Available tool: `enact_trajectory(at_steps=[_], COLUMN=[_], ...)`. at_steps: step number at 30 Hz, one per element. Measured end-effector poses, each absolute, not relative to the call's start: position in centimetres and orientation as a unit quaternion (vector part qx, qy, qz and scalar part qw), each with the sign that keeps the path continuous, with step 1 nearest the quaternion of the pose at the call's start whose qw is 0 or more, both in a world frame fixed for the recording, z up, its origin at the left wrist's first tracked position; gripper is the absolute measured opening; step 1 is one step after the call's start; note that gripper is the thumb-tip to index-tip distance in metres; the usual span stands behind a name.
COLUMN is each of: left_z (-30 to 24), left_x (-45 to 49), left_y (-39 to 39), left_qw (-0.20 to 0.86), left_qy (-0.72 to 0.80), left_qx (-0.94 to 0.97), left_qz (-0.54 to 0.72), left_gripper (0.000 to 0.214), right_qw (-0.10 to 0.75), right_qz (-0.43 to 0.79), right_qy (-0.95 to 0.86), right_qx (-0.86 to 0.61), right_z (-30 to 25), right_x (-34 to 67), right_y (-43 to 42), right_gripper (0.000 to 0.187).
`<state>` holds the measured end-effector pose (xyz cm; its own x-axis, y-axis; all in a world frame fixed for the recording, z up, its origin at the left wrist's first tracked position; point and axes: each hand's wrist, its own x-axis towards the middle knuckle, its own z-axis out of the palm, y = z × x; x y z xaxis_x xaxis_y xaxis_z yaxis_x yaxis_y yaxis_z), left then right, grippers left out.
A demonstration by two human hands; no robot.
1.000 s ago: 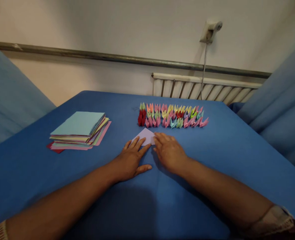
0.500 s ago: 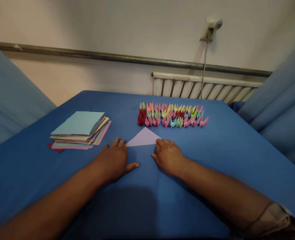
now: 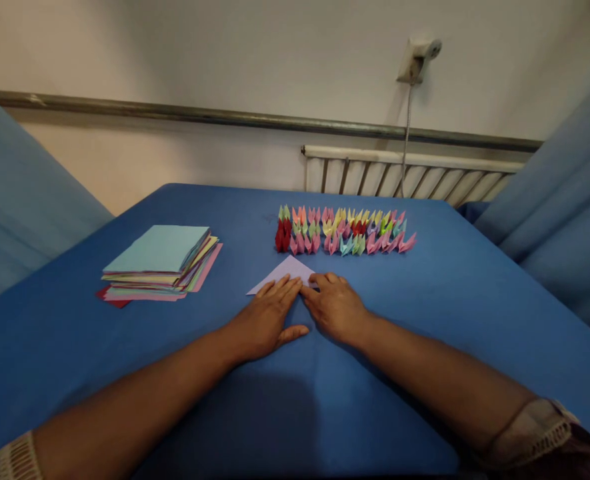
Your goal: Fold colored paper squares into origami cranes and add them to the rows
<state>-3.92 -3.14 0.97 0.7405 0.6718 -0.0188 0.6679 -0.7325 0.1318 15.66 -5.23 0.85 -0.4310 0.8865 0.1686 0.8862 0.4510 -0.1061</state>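
Since half a second ago, the left hand [image 3: 265, 323] has moved inward from the left corner of the flat, lilac paper triangle [image 3: 285, 269] onto its near long edge, and the right hand's fingers have bent more at the right corner. The triangle lies on the blue cloth-covered bench [image 3: 245, 220], apex pointing away, left corner uncovered. The left fingers lie straight, flat and together on the sheet, gripping nothing, thumb spread on the cloth; the right fingers are curled, but whether they pinch the paper I cannot tell. The step looks like creasing: best to hold the layers from slipping with one hand, then press firmly along the near edge out to each tip, keeping the corners aligned. Beyond the apex stand rows of small multicoloured folded-paper figures [image 3: 343, 229]; to the left sits a square-cornered stack of coloured paper sheets [image 3: 159, 248], pale blue on top.
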Motion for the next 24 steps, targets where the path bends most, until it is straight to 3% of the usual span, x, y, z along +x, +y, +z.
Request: enact_trajectory(at_steps=[10, 16, 24], left_z=[1.1, 0.6, 0.5], left_x=[-4.7, -3.8, -1.9], left_y=[-2.5, -1.3, 0.1], left_qw=[0.06, 0.021, 0.063], left_qy=[0.415, 0.434, 0.394], left_qx=[0.908, 0.9, 0.917], left_qz=[-0.022, 0.025, 0.018], left_gripper=[0.088, 0.085, 0.082], right_qw=[0.057, 0.085, 0.085], right_qz=[-0.001, -0.011, 0.005], right_qy=[-0.832, -0.838, -0.844], right_qx=[-0.552, -0.54, -0.53], right_z=[0.9, 0.7, 0.8], right_x=[15.9, 15.9, 15.9], right_y=[-4.8, -4.4, -4.3], right_gripper=[0.034, 0.033, 0.034])
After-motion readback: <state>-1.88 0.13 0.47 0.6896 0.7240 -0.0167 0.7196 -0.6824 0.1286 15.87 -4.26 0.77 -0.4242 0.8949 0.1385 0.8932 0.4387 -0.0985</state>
